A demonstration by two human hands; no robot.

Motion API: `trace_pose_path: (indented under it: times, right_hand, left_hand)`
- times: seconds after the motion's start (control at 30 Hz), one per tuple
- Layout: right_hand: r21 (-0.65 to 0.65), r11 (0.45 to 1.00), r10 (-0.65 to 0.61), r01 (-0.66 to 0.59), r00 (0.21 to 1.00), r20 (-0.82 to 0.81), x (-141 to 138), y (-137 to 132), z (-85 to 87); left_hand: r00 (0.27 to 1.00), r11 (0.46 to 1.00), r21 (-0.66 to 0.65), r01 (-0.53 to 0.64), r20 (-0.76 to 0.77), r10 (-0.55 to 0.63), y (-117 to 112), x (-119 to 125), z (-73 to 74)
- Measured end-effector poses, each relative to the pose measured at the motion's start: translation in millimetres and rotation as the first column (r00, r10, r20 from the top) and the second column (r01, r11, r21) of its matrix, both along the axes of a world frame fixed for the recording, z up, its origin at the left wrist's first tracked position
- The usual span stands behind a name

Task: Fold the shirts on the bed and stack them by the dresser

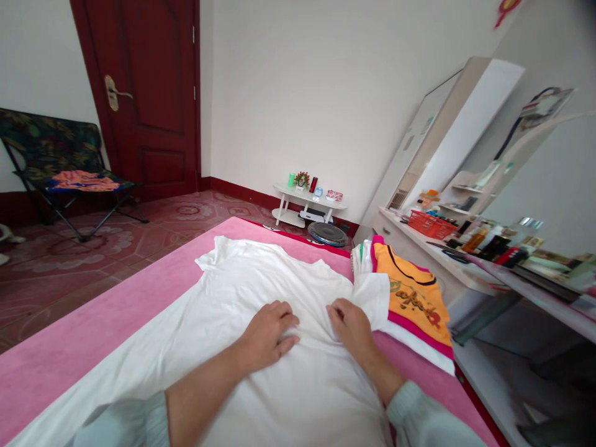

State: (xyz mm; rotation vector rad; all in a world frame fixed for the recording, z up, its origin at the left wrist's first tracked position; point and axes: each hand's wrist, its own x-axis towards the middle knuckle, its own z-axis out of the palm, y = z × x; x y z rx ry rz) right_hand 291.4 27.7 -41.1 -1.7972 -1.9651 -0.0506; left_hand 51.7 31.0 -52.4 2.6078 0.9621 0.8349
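Note:
A white T-shirt point(223, 310) lies spread over the pink bed cover point(172, 279), its sleeves toward the far side and the right. My left hand point(267, 335) rests on the middle of the shirt, fingers slightly bent and thumb apart, gripping nothing that I can see. To its right, my right hand point(349, 323) has its fingers curled in on the shirt near the right sleeve, and the cloth creases beside it. Touching that sleeve is a stack of folded clothes, with an orange shirt point(414, 292) bearing printed letters on top.
On the right stands a dressing table point(465, 273) with a red basket point(431, 225) and several bottles. A low white table point(284, 197) is beyond the bed. At the left, a folding chair point(60, 149) holds orange cloth near a dark red door point(153, 93).

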Motion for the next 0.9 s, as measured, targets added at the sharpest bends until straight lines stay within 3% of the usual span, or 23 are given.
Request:
trace_pose_path:
  times: [0.2,0.37,0.53,0.73,0.8,0.9]
  right_hand:
    - [-0.07,0.964,-0.262,0.256,0.959,-0.109,20,110,7.6]
    - [-0.147,0.931,-0.347,0.333,0.935,-0.077,25,151,1.6]
    - [-0.152,0.901,-0.418,0.407,0.908,-0.041,30,164,-8.9]
    - [-0.137,0.897,-0.427,0.421,0.904,-0.013,15,159,-6.2]
    - [-0.076,0.933,-0.353,0.351,0.936,-0.009,6,145,-4.5]
    - [0.048,0.994,-0.105,0.101,0.991,0.079,4,109,-14.3]
  left_hand:
    - [0.999,0.999,-0.033,0.034,-0.012,-0.034,1,-2,-1.6]
    - [0.999,0.998,-0.06,0.024,-0.037,-0.026,-1,-2,1.7]
    - [0.989,0.994,-0.072,-0.081,-0.127,0.072,1,-4,-4.8]
    - [0.978,0.988,-0.145,-0.06,-0.207,0.029,3,-6,-6.2]
    - [0.976,0.987,-0.148,-0.056,-0.216,0.024,3,-6,-5.8]
    - [0.976,0.989,-0.141,-0.047,-0.218,0.015,3,-5,-7.6]
